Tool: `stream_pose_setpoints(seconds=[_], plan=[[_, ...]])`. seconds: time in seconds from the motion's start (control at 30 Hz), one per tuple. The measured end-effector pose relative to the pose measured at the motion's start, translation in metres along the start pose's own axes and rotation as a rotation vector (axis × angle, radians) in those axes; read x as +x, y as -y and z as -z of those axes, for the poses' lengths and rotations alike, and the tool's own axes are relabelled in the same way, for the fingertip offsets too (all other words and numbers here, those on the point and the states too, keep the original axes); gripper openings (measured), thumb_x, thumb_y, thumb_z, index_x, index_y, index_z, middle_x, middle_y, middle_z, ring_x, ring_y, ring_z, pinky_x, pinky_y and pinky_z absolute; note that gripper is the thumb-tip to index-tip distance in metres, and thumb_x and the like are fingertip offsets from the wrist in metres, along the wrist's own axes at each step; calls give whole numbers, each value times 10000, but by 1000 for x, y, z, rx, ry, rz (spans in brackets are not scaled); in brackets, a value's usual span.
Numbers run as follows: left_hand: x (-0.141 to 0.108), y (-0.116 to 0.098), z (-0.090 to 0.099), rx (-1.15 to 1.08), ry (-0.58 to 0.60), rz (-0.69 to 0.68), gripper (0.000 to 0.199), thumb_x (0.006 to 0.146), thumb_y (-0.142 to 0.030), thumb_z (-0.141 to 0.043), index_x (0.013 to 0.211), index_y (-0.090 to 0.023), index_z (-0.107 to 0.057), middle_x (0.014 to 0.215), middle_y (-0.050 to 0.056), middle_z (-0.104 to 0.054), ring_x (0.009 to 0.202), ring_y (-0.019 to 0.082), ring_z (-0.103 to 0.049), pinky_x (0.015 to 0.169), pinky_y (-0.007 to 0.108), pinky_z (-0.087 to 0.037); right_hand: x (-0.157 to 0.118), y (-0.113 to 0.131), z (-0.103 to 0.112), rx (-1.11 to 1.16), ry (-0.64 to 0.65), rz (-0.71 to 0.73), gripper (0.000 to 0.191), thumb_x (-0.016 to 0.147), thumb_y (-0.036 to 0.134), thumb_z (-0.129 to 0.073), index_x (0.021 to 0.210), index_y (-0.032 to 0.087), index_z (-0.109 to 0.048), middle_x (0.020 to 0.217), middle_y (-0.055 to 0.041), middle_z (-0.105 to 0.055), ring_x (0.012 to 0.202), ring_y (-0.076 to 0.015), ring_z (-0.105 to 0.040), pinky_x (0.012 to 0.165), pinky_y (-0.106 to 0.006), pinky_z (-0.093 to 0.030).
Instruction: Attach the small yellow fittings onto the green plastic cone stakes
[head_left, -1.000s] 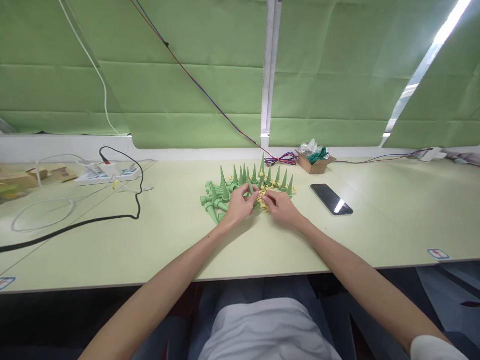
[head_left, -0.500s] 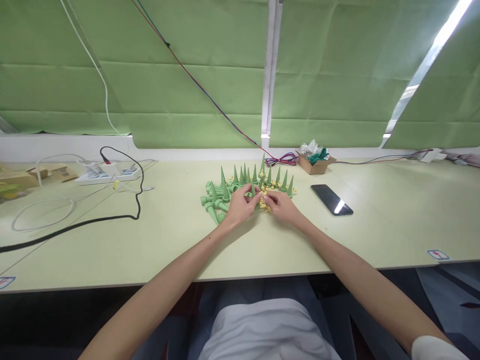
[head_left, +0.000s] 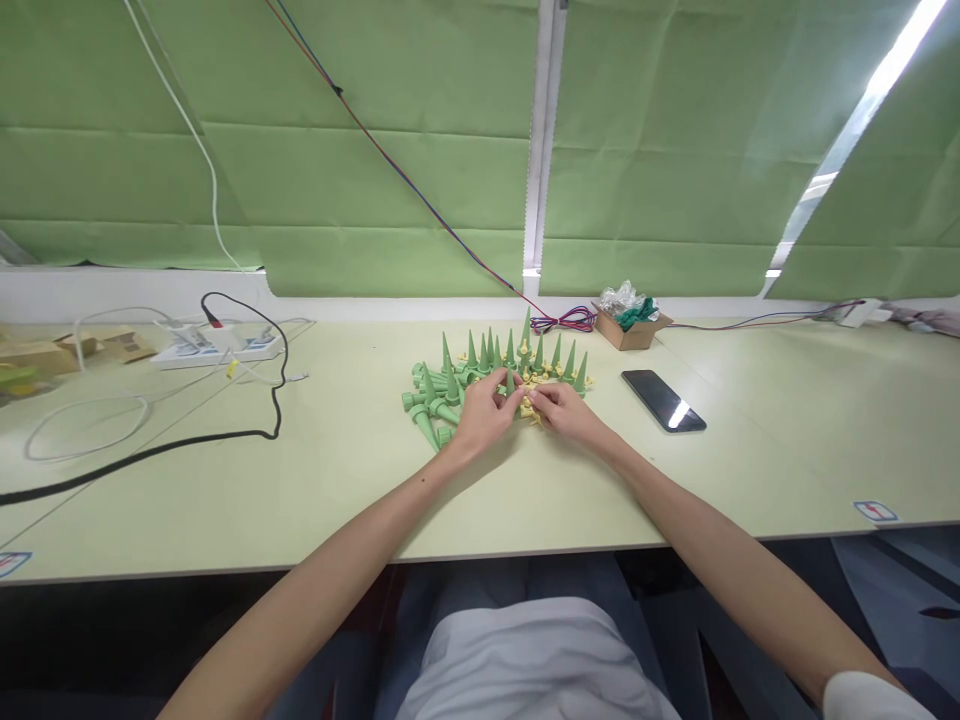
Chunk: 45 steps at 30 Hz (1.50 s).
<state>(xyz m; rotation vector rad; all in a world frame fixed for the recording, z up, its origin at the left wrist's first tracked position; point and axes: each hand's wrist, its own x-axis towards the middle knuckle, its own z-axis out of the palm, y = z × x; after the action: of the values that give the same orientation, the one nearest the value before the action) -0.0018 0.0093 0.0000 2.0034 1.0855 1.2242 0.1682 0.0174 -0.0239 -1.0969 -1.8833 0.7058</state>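
My left hand [head_left: 486,410] is closed, thumb and fingers pinched around a green plastic watering spike [head_left: 511,383] whose tip points up. Facing it, my right hand [head_left: 566,410] pinches a small yellow plastic piece, mostly hidden by the fingertips. The fingertips of both hands nearly meet. Behind them, several green spikes [head_left: 556,352] stand upright in a row, some with yellow parts at their bases. More green spikes [head_left: 424,425] lie on their sides left of my left hand. Loose yellow pieces [head_left: 534,412] lie under and between my hands.
A black phone [head_left: 663,400] lies to the right on the pale table [head_left: 315,510]. A small cardboard box [head_left: 630,335] with plastic wrap and green material stands at the back, beside a bundled cable [head_left: 566,319]. On the left are a power strip [head_left: 217,352] and a black cord [head_left: 187,443].
My left hand and the spike in it have shifted very slightly to the right. The right hand stays pinched in nearly the same place.
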Motion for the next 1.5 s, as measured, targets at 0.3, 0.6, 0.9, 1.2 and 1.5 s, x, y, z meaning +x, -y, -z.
stream_pose_setpoints(seconds=[0.3,0.6,0.9,1.2,1.5], plan=[[1,1,-1,44,-23,-12,367,926,-468,-488,683,-203,-414,569,-45,-426,445,92,-379,470,247,-300,3,-2,-2,-34,-190,-49,557,963,596,-332,606,197,-484,493,13,-438,502,-136,-428,507,-267,-317],[0,3,-2,119,-26,-111,427,973,-456,-414,635,-194,-411,600,-10,-446,564,127,-417,568,274,-352,-4,17,-1,-133,-157,170,227,907,382,-527,802,188,-580,726,-23,-605,590,-133,-481,579,-268,-386],[-1,-3,0,178,17,-198,395,983,-406,-422,760,-174,-650,836,60,-600,770,165,-559,670,280,-445,-6,11,-5,-226,-110,285,120,819,229,-553,719,199,-493,682,-1,-487,628,-147,-472,600,-277,-386],[-2,2,-3,148,25,-172,361,981,-423,-438,1114,-181,-672,1046,89,-628,847,168,-589,729,286,-487,-5,15,-5,-262,-157,270,171,815,211,-496,671,214,-402,625,14,-468,560,-130,-408,568,-273,-335],[-2,2,-3,169,-27,-159,287,964,-405,-479,1079,-187,-627,1046,78,-629,631,114,-492,630,269,-443,-1,4,7,-258,-503,129,180,927,364,-487,893,197,-544,692,-15,-567,579,-148,-498,585,-261,-388]])
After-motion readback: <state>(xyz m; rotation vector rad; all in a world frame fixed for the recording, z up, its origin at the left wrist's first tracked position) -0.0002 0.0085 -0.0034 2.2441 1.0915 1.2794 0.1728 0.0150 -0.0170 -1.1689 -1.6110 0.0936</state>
